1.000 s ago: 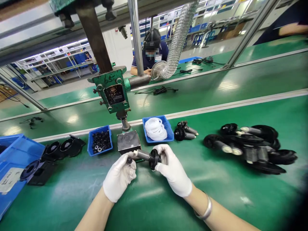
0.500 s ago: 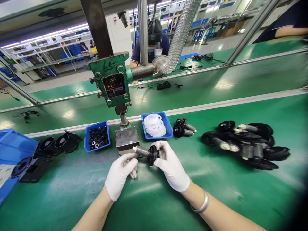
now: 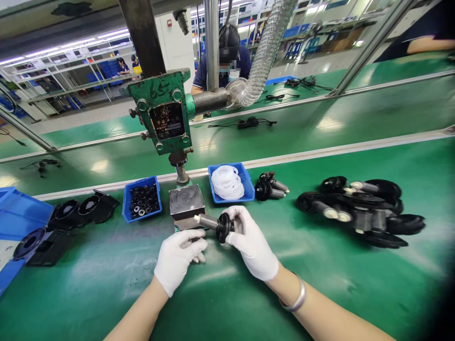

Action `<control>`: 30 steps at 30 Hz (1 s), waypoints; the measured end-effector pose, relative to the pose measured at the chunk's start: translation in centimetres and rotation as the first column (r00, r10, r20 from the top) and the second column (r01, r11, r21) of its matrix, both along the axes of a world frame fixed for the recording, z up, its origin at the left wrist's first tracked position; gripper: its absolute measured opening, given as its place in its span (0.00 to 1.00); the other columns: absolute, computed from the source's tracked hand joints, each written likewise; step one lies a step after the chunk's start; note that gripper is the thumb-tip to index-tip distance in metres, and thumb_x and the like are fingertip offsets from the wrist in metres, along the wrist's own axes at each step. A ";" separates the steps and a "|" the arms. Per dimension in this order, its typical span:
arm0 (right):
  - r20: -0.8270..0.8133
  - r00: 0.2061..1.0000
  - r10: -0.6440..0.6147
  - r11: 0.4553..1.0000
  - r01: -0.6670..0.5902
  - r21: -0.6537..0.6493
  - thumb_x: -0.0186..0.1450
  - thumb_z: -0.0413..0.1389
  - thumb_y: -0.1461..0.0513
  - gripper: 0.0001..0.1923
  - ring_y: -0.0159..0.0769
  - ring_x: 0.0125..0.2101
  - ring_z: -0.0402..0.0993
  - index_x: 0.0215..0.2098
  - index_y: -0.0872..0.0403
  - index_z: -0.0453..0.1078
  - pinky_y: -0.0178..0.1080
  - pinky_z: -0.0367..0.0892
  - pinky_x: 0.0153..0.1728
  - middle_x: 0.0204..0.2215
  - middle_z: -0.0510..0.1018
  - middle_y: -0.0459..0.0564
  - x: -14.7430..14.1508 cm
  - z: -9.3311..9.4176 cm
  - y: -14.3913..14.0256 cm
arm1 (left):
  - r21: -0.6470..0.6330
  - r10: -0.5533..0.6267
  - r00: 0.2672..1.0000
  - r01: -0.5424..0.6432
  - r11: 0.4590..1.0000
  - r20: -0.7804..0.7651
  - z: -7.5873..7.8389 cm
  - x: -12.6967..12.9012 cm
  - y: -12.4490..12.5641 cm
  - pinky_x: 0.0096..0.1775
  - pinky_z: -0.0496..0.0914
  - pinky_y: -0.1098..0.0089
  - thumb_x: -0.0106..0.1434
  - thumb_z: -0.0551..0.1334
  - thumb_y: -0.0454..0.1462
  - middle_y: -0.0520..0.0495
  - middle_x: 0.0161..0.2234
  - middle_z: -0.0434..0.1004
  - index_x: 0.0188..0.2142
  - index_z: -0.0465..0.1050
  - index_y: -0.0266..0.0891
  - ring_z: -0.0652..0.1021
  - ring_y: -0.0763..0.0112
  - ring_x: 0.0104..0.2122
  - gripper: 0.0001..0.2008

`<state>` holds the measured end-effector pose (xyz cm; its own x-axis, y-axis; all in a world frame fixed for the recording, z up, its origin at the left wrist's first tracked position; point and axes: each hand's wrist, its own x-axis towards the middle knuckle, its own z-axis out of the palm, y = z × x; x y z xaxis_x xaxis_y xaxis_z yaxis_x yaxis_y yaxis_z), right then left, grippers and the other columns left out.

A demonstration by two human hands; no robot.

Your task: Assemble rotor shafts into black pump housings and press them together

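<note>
My right hand, in a white glove, grips the black ribbed round end of a motor-like part. Its grey metal cylinder and cream tip point left, above the bench and just in front of the metal press block. Beside it on the left, my gloved left hand has its fingers curled and thumb drawn in near the fingertips. Whatever lies between those fingers, if anything, I cannot make out. Over the block stands the ram of a green hand press.
A blue bin of small black parts stands left of the block, and a blue bin of white rings right of it. Similar motor-like parts lie beyond, with a larger pile of black wheeled parts. Black housings lie left. A co-worker sits opposite.
My left hand has shifted slightly to the right, its fingertips now below the cylinder. My right hand keeps hold of the motor-like part almost unmoved. The view has tilted slightly.
</note>
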<state>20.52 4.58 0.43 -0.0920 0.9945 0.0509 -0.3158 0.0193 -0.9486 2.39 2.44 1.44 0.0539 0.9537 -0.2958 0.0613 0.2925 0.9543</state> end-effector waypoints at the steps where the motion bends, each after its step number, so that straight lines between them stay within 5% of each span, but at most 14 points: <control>1: 0.001 1.000 -0.001 1.000 0.001 -0.004 0.49 0.60 0.64 0.20 0.33 0.28 0.59 0.36 0.50 0.58 0.34 0.61 0.24 0.33 0.63 0.43 0.0 0.0 0.0 | -0.019 0.002 0.999 -0.002 1.000 0.033 0.2 0.0 0.0 0.27 0.71 0.72 0.53 0.71 0.43 0.46 0.20 0.78 0.40 0.79 0.32 0.77 0.68 0.21 0.18; 10: 0.032 0.999 -0.010 1.000 0.010 -0.001 0.48 0.59 0.64 0.19 0.34 0.29 0.60 0.36 0.50 0.58 0.35 0.62 0.26 0.33 0.63 0.44 -0.1 -0.1 0.0 | -0.129 0.054 0.986 -0.033 0.991 0.160 0.4 -0.5 0.0 0.35 0.79 0.62 0.53 0.71 0.54 0.31 0.36 0.81 0.43 0.75 0.26 0.83 0.51 0.34 0.32; 21: -0.026 0.999 -0.024 1.000 0.023 -0.018 0.48 0.59 0.65 0.19 0.33 0.28 0.61 0.36 0.49 0.59 0.34 0.64 0.24 0.32 0.63 0.42 0.0 0.2 0.0 | -0.209 0.108 0.833 0.009 0.978 0.543 0.8 -0.8 -0.1 0.51 0.74 0.58 0.56 0.71 0.35 0.29 0.54 0.73 0.55 0.69 0.28 0.76 0.45 0.52 0.28; 30: -0.213 0.976 -0.045 0.989 0.014 -0.145 0.50 0.56 0.65 0.17 0.31 0.25 0.64 0.37 0.49 0.58 0.33 0.66 0.23 0.30 0.62 0.40 0.0 0.6 0.2 | -0.233 0.087 0.820 0.057 0.971 0.565 1.8 -1.0 0.0 0.51 0.75 0.61 0.62 0.66 0.36 0.30 0.52 0.75 0.56 0.69 0.28 0.76 0.48 0.52 0.23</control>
<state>20.56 4.80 1.05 -0.0651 0.9950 -0.0756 -0.5138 -0.0984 -0.8523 1.42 2.40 3.23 0.2671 0.8645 -0.4258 -0.4762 0.5026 0.7216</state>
